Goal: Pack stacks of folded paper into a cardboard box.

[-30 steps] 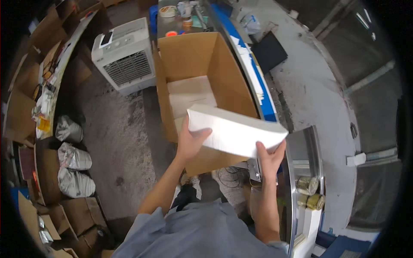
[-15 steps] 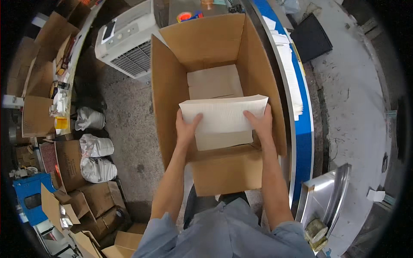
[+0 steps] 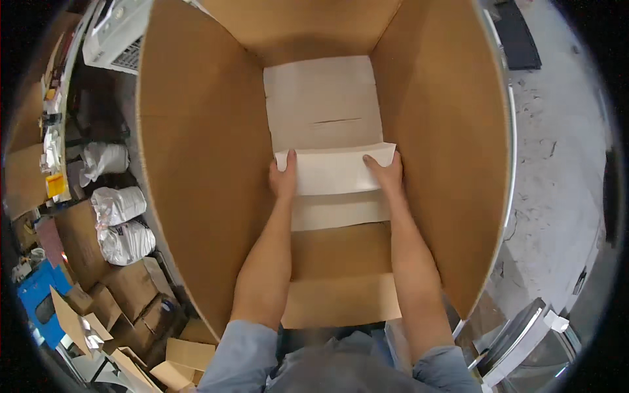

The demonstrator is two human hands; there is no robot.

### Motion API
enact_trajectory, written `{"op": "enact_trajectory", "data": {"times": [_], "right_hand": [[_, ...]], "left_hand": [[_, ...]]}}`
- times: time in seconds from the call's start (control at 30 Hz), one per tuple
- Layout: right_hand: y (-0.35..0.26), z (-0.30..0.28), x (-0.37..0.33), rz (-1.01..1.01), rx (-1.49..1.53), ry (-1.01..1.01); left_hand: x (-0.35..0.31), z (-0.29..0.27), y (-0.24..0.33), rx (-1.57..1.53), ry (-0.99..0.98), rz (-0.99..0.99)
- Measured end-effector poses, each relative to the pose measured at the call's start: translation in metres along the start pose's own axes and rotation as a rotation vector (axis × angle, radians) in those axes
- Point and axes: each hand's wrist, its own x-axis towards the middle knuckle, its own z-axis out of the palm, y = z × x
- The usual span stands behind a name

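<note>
A thick stack of white paper sheets is held between my two hands, deep inside a tall open cardboard box. My left hand is closed on the stack's left end, thumb on the near face. At the right end my right hand grips it the same way, fingers mostly hidden behind. Pale cardboard lines the box's bottom, showing beyond and on the near side of the stack. Whether the stack touches the bottom I cannot tell.
High box walls rise on both sides of my forearms. To the left are white plastic bags, opened cartons, a blue case and a white air cooler. A metal-edged piece stands at lower right.
My hands have carried the stack down, deeper into the box. My head has leaned in, so the box now fills much more of the view.
</note>
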Motion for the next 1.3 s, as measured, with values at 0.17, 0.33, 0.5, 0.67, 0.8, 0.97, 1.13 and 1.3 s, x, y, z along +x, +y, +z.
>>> {"op": "enact_trajectory", "data": {"times": [0.17, 0.33, 0.5, 0.67, 0.8, 0.97, 1.13, 1.3], "right_hand": [[0.035, 0.015, 0.016, 0.042, -0.036, -0.092], [0.058, 0.007, 0.027, -0.049, -0.190, -0.076], [0.062, -0.009, 0.020, -0.011, -0.283, -0.146], [0.068, -0.009, 0.016, -0.037, -0.452, -0.155], [0.060, -0.007, 0.009, -0.031, -0.599, -0.116], [0.036, -0.006, 0.001, 0.118, -0.760, -0.167], [0.017, 0.002, -0.014, -0.106, -0.981, 0.052], [0.029, -0.004, -0.020, -0.021, -0.855, -0.130]], "left_hand": [[0.015, 0.005, -0.030, 0.216, -0.002, -0.158], [0.013, 0.014, -0.037, 0.092, -0.032, -0.223], [0.002, 0.015, -0.035, 0.117, -0.090, -0.168], [-0.004, 0.016, -0.051, 0.321, -0.042, -0.081], [-0.003, 0.010, -0.061, 0.362, -0.097, -0.052], [0.001, 0.008, -0.066, 0.320, -0.113, -0.084], [-0.036, 0.015, -0.045, 0.526, 0.030, -0.062], [-0.049, -0.011, -0.026, 0.517, -0.062, -0.099]]}}
